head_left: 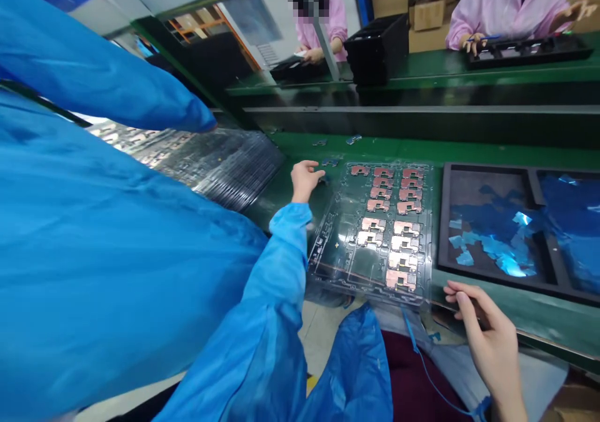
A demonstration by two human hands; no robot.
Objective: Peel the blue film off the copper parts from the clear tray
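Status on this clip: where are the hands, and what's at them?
Left hand: over green bench, beside small blue pieces. Right hand: at its near edge, by clear tray of copper parts. Black tray of blue film scraps alongside.

The green counter (473,153) is carrying a clear plastic tray (328,247) of copper-coloured parts (374,225) just right of your left grip (305,181). Small dark pieces (329,162) are lying ahead of it, stacked clear trays (220,165) are sitting to its left, and a black divided tray (443,234) of blue film scraps (497,247) is lying beyond your right grip (485,341).
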